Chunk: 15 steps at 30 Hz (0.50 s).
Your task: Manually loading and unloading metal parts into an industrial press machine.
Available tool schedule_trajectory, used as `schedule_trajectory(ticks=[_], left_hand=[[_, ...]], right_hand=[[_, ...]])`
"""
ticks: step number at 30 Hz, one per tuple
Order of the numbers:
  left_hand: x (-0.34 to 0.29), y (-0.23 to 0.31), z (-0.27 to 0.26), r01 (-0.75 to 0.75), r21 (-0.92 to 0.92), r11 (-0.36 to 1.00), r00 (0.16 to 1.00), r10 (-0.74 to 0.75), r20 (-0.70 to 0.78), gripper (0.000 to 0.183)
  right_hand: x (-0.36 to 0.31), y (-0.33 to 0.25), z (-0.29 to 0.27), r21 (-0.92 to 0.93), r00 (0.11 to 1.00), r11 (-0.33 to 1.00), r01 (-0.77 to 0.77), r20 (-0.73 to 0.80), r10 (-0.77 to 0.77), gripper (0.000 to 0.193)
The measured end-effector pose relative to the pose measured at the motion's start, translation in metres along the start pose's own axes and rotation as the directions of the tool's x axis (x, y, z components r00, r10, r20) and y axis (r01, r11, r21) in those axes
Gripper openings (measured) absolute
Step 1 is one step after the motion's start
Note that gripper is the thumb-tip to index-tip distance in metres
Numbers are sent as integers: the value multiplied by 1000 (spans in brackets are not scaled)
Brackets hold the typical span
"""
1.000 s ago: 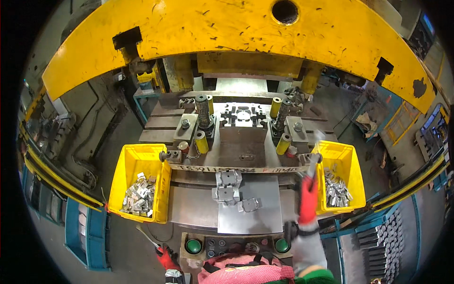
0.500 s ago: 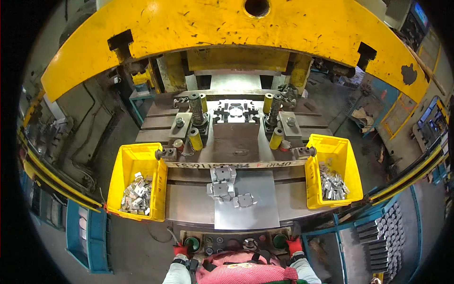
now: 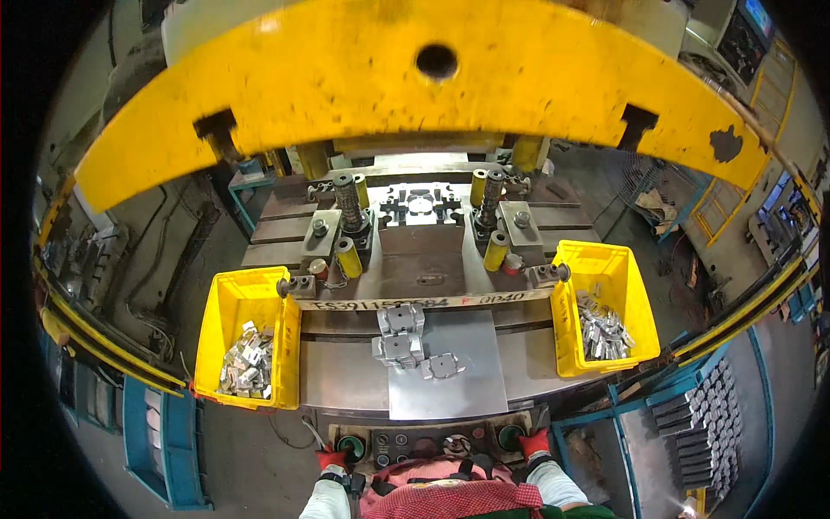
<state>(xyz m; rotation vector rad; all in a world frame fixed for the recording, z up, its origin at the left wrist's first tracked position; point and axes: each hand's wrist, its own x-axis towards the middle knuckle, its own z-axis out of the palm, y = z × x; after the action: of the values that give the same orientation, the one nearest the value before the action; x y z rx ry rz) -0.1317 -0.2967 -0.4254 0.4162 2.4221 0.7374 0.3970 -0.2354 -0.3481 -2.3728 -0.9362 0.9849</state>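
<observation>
My left hand (image 3: 331, 458), in a red glove, is at the left end of the control panel (image 3: 415, 439), beside a round green button (image 3: 352, 447). At the panel's other end, my right hand (image 3: 533, 444), also red-gloved, is by a second green button (image 3: 511, 437). The fingers of both hands are too small and hidden to make out. Beyond the panel, stacked bent metal parts (image 3: 399, 349) sit on a flat metal sheet (image 3: 450, 400), with one part (image 3: 443, 367) lying to their right. Farther back is the brightly lit lower die (image 3: 421, 204) of a press.
The yellow press ram (image 3: 346, 86) spans the view above the die. Guide posts (image 3: 349, 203) flank the die. Yellow bins (image 3: 289, 355) (image 3: 566, 342) holding small metal pieces stand left and right. A blue-framed rack (image 3: 622, 411) with rows of parts is at the lower right.
The yellow ram has come down, covering more of the space behind the die. My view has shifted slightly. Both hands stay beside the green buttons.
</observation>
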Motion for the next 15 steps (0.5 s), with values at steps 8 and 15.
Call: schedule_trajectory(ticks=[8, 15], left_hand=[[-62, 76, -36, 141, -307, 941, 968, -66, 243, 99], [-43, 50, -21, 74, -286, 955, 991, -38, 128, 87]], right_hand=[[-21, -23, -21, -42, 998, 998, -49, -40, 48, 77], [3, 7, 2, 20, 997, 999, -31, -66, 32, 68]])
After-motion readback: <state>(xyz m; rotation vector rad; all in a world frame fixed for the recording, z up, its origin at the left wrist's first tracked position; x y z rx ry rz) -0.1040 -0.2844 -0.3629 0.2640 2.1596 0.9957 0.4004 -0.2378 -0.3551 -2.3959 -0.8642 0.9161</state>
